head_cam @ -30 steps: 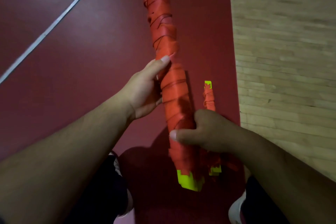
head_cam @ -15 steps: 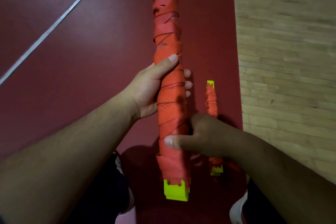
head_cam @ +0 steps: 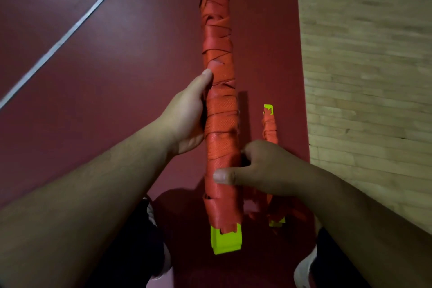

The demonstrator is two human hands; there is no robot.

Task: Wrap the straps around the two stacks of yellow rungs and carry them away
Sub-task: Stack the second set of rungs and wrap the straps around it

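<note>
the left hand (head_cam: 187, 114) clasps the strapped stack (head_cam: 221, 124) at its side, thumb along it; the right hand (head_cam: 264, 168) grips lower, thumb across the front. it looks stiff and long, with grippy webbing, so mid-length suits best. the second stack (head_cam: 270, 128) lies on the floor (head_cam: 117, 77).

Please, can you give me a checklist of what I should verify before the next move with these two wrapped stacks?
1. Left hand grips the held stack: ok.
2. Right hand grips it lower down, thumb across the front: ok.
3. Straps cover the held stack down to its yellow end: ok.
4. Loose strap end secured: cannot tell.
5. Second stack wrapped: ok where visible; its middle is hidden by the right hand.
6. Second stack in hand: not ok, it lies on the red floor.
</note>
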